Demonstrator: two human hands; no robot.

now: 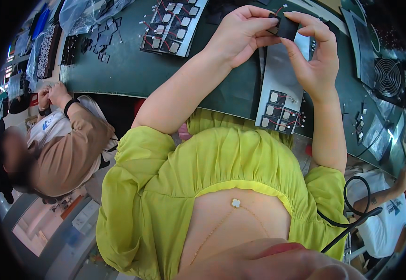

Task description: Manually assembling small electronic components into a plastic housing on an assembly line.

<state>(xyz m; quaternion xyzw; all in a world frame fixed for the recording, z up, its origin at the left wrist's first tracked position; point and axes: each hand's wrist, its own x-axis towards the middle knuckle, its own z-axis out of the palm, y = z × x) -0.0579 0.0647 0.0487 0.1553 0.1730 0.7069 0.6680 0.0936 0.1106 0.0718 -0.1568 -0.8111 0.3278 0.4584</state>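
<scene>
Both of my hands are raised over the table and close together. My left hand (242, 35) pinches a small black part (274, 30) between thumb and fingers, and a thin red wire with a white tip sticks up from it. Close beside it, my right hand (319, 56) has its thumb and forefinger at opposite edges of a thin black square piece (288, 28). Below my hands lies a long silver metal plate (277, 70). Several black squares with silver-grey blocks and red wires (280, 111) sit on its near end.
A similar plate bearing several wired parts (172, 25) lies further left. Loose black pieces (102, 37) and clear plastic bags (74, 16) are at the far left. A round-grilled fan (389, 77) stands at right. Co-workers sit at left (72, 135) and right (383, 214).
</scene>
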